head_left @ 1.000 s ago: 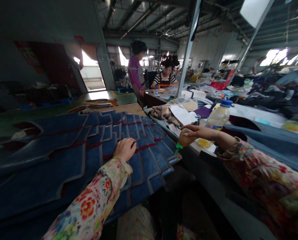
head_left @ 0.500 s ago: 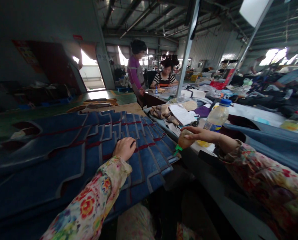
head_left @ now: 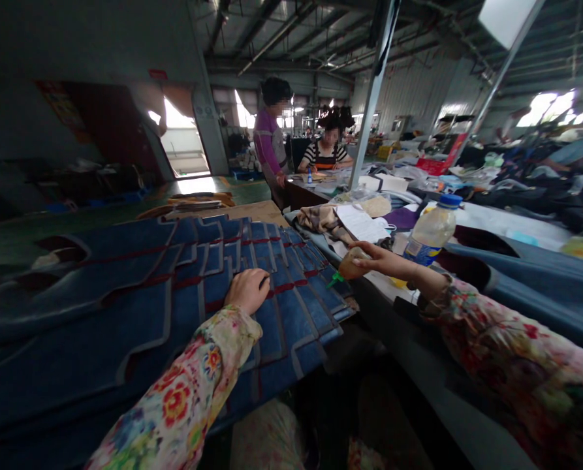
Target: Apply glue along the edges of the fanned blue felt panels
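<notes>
My left hand rests palm down on blue panels with grey edges and dark red strips, laid overlapping in rows. Its fingertips are mostly hidden from me, but the thumb stands a little apart. My right hand is closed around a small brownish squeeze bottle. The bottle is tilted, its green tip pointing down and left just above the right edge of the panels. Close behind my right wrist stands a clear drink bottle with a blue cap.
Patterned cloth and a white paper lie on the table at right. More blue pieces lie beyond my right arm. A metal post rises behind. Two people are at a farther table, one standing and one seated.
My right hand has moved slightly left with the squeeze bottle, bringing its green tip closer to the panels. The whole view has shifted a little; my left hand stays on the panels.
</notes>
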`<action>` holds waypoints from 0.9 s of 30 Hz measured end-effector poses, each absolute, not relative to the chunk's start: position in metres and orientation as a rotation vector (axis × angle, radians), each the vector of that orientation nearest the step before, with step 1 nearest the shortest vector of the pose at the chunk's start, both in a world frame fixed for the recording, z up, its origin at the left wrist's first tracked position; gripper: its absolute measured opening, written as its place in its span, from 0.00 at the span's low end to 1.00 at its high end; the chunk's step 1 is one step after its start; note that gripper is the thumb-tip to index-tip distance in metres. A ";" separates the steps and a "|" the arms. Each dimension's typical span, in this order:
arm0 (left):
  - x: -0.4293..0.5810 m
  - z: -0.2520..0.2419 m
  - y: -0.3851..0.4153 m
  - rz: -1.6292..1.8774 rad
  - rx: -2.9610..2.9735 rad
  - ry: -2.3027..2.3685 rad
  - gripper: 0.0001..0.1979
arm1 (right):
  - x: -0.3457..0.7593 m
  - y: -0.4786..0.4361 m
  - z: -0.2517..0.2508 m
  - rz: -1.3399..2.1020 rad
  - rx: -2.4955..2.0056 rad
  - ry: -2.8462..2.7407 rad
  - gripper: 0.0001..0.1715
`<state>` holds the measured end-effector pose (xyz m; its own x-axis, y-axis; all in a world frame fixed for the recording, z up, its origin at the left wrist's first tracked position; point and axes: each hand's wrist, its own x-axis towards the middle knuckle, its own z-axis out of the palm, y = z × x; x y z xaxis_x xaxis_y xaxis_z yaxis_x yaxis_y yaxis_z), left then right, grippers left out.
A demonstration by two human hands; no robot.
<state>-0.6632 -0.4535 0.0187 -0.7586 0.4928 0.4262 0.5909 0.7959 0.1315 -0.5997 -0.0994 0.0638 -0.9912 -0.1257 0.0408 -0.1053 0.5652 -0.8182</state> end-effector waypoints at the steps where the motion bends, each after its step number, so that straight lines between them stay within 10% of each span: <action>1: -0.663 0.018 -0.454 -0.368 -0.823 -2.611 0.12 | -0.598 -0.098 0.065 -1.433 -0.200 2.747 0.36; 27: -0.662 0.020 -0.454 -0.375 -0.819 -2.621 0.12 | -0.625 -0.108 0.050 -1.469 -0.205 2.900 0.38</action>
